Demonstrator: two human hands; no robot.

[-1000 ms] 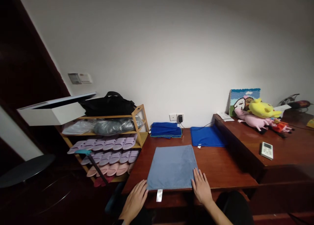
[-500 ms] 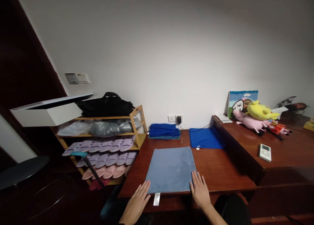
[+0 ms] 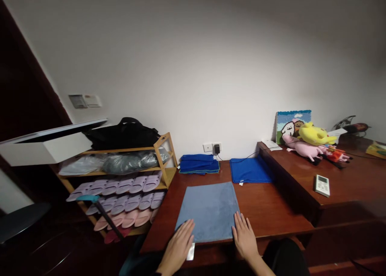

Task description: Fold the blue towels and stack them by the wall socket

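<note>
The left hand (image 3: 177, 248) rests flat on the near-left corner of a grey-blue towel (image 3: 208, 211), fingers spread apart, not clamped. The right hand (image 3: 245, 236) lies at the near-right corner, fingers also apart. The towel lies flat on a wooden table (image 3: 265, 211), a white tag (image 3: 190, 252) showing at its near edge. Farther on, a blue towel (image 3: 249, 170) lies flat beside a stack of folded towels (image 3: 199, 164). To the left stands a shoe rack (image 3: 159, 147); to the right, a remote (image 3: 322, 185) sits on a raised wooden desk (image 3: 289, 179).
</note>
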